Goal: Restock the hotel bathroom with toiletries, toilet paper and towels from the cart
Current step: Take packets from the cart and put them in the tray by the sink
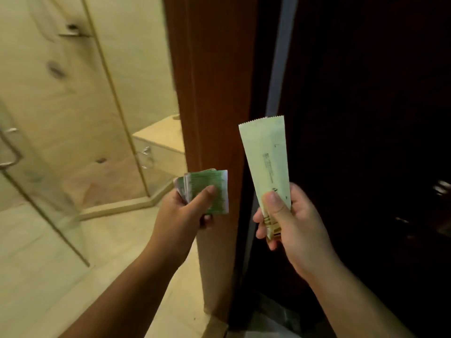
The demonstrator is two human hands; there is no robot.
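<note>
Head view, at the bathroom doorway. Gripped in the left hand [185, 211], thumb pressed across the top: a fanned stack of green sachets [207, 189], held in the air just in front of the wooden door frame [214, 106]. Pinched upright in the right hand [295, 225], fingers [260, 230] curled round its lower end: a long pale-green sealed packet [266, 154], against the dark door [366, 106]. Further left, a glass shower enclosure [73, 142] and a stone ledge [161, 137]. Probable trouble: loosely fanned sachets slipping free and scattering over the tiled floor [48, 252]; no spare hand for catching them.
</note>
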